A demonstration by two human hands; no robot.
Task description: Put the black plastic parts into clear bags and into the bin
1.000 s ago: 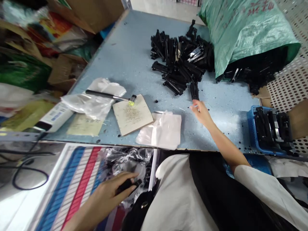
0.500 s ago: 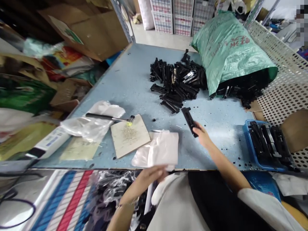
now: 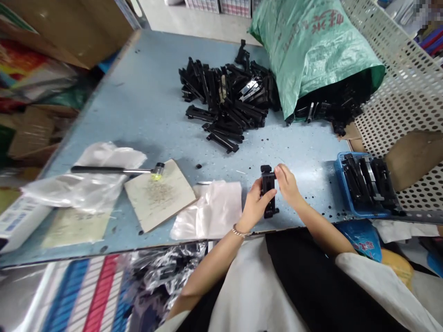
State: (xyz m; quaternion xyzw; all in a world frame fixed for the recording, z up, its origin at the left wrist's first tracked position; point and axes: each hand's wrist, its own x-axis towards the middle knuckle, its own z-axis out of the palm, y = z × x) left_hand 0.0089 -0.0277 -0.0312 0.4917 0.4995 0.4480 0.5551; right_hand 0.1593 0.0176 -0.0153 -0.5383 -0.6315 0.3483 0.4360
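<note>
My left hand (image 3: 255,205) is wrapped round a long black plastic part (image 3: 267,188) with knobby ends, held upright over the front of the table. At the part's upper right edge, the fingers of my right hand (image 3: 286,182) are bent together and touch it; the exact grip of the fingertips is partly hidden. Beyond the hands lies a pile of similar black parts (image 3: 228,108). Left of my left hand are thin clear plastic bags (image 3: 214,212) on the blue tabletop (image 3: 152,87).
A small hammer (image 3: 138,170) rests across a crumpled plastic bag and a pale square board (image 3: 166,198). A green sack (image 3: 321,50) spills black parts at the back right. At the right, a blue basket (image 3: 341,184) holds more, beside a perforated white panel (image 3: 408,106).
My left hand has come up from the table's front edge and taken hold of the black part. My right hand has shifted its grip to the part's upper edge. The view has shifted.
</note>
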